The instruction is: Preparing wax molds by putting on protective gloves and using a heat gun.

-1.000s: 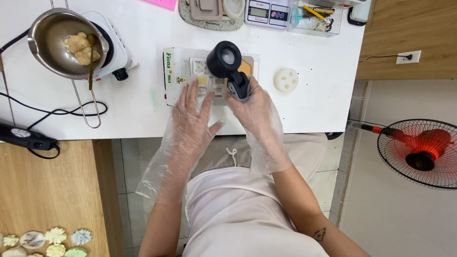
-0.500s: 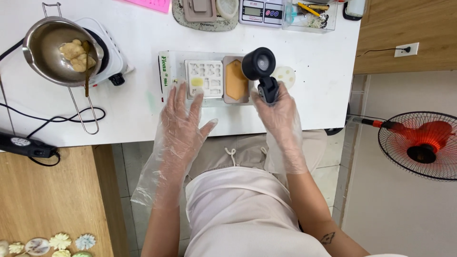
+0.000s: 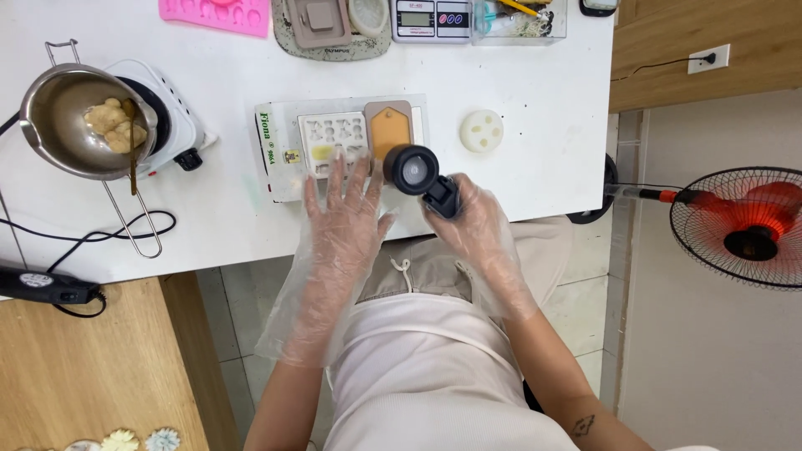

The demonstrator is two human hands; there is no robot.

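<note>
A black handheld heat tool with a round nozzle (image 3: 415, 169) is gripped by its handle in the right hand (image 3: 472, 219), whose fingers are closed firmly around it inside a loose clear plastic glove. The nozzle is held just above the near edge of a white cutting mat (image 3: 280, 150), directly beside a small orange rectangular mould (image 3: 388, 130). The left hand (image 3: 344, 213), likewise gloved, is laid flat with fingers spread, holding nothing; its fingertips rest on the lower edge of a white silicone mould with many small cavities (image 3: 334, 136).

Both moulds are seen side by side on the mat, on a white worktable (image 3: 535, 108). A round white mould with oval hollows (image 3: 482, 130) lies apart to the right. To the left, a steel saucepan holding pale lumps (image 3: 82, 121) sits on a small white hotplate (image 3: 167, 117).

The step in hand is judged to be the warming of the mould contents. It would be done well if the nozzle were kept moving evenly above the cavities and not held close over one spot (the silicone and the thin gloves are both judged vulnerable to heat). The left hand's fingers should be kept clear of the hot stream while the mould is steadied. Whether the tool is running cannot be told from this view.
</note>
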